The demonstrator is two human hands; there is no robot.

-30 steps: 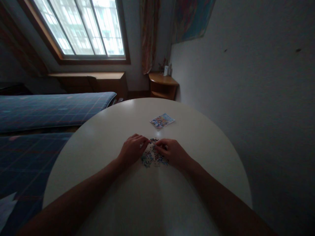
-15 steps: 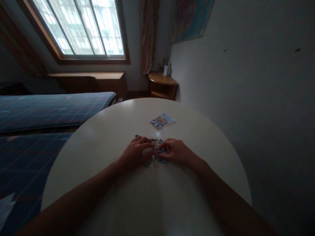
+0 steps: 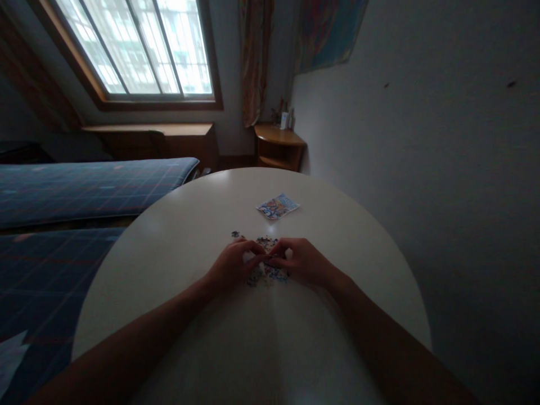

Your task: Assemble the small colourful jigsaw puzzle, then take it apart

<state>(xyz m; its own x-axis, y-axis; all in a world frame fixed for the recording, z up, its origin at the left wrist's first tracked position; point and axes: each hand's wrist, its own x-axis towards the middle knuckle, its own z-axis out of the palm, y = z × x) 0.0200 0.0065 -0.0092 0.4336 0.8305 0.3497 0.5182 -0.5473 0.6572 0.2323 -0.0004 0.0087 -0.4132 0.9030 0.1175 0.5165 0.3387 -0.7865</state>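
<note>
Small multicoloured pieces that look like jigsaw puzzle pieces [image 3: 276, 274] lie in a loose pile on the round white table [image 3: 189, 219]. Over the left of the pile, my left hand [image 3: 235, 260] pinches with thumb and forefinger. My right hand [image 3: 301, 261] pinches from the other side, and the fingertips of both hands meet above the middle of the pile. A tiny puzzle piece seems to be between them, mostly covered by the fingers. Beyond my left knuckles sits a small dark cluster of pieces [image 3: 235, 234].
A colourful printed picture sheet [image 3: 278, 206] lies farther back on the table. To the left are blue plaid mattresses [image 3: 84, 188]. A wooden corner shelf [image 3: 280, 136] stands behind the table, and a bare wall [image 3: 379, 146] runs along the right.
My fingertips have come together over the pile from slightly apart, both hands now pinching. The left fingers have drawn in, uncovering the small cluster behind them. The sheet has stayed put.
</note>
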